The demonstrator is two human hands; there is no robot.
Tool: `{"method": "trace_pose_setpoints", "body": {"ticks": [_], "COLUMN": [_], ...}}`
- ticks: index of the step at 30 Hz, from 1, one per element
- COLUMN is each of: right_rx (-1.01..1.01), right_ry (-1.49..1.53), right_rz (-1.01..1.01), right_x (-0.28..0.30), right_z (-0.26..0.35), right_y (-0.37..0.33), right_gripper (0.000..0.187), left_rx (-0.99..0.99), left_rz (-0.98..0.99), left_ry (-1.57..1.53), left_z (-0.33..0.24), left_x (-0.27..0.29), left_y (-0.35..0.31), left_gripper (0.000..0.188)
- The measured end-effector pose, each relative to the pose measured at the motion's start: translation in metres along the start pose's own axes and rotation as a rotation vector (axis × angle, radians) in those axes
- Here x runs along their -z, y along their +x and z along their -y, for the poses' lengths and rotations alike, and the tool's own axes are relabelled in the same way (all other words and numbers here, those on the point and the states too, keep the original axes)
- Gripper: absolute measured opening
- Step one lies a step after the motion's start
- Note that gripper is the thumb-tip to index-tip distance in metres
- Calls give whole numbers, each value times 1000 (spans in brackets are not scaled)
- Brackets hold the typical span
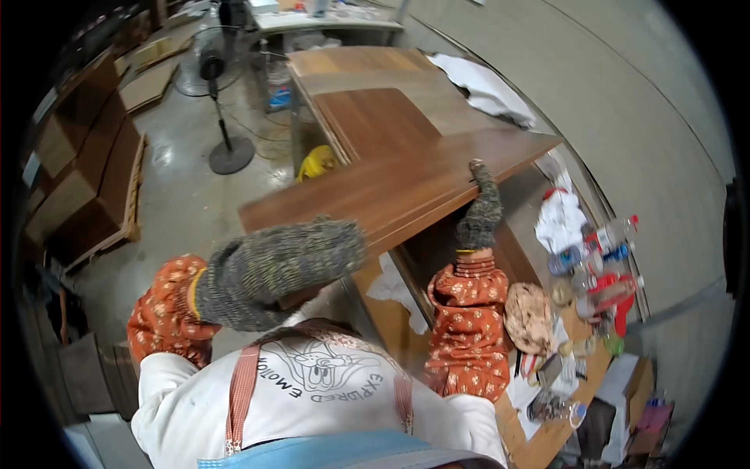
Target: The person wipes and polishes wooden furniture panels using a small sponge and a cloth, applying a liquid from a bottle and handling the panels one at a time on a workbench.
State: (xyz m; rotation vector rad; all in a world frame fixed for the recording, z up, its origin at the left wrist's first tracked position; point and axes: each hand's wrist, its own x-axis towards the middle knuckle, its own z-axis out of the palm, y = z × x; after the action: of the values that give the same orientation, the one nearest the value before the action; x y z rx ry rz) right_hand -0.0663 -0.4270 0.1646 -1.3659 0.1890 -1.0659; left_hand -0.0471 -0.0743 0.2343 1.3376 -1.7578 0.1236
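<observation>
A brown wooden board (391, 184) is held at a tilt above the workbench, slightly smeared by motion. My left hand (273, 270), in a grey knitted glove, is closed on its near-left edge; the fingertips are partly hidden. Wearing a matching glove, my right hand (480, 209) grips the board's right-hand long edge, with one digit reaching over the top face. Beyond it, another brown panel (375, 121) lies flat on the table (363, 61). Orange floral sleeve covers (469, 328) reach up both forearms.
Bottles (613, 234), a crumpled pinkish cloth (530, 316) and small items crowd the bench (539, 453) at right. White cloth (484, 86) lies by the wall. A standing fan (230, 152) is on the floor left of the table, with stacked brown panels (86, 172) farther left.
</observation>
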Motion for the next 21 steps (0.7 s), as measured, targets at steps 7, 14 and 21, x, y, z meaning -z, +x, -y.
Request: {"method": "trace_pose_setpoints", "body": {"ticks": [7,14,21], "right_rx": [-284,-1089,-1372], "right_ry": [124,619,610], "right_rz": [60,-68,211], "right_x": [17,1,5], "right_z": [-15,-29,-48], "right_y": [-58,-96,-115], "right_gripper": [19,32,25], "left_rx": [156,396,562], "left_rz": [339,232,72], "left_ry": [366,736,833], "left_z": [5,5,19], "left_x": [-23,-47,-62], "left_y": [-34,-88,-135], "left_gripper": [47,57,47]}}
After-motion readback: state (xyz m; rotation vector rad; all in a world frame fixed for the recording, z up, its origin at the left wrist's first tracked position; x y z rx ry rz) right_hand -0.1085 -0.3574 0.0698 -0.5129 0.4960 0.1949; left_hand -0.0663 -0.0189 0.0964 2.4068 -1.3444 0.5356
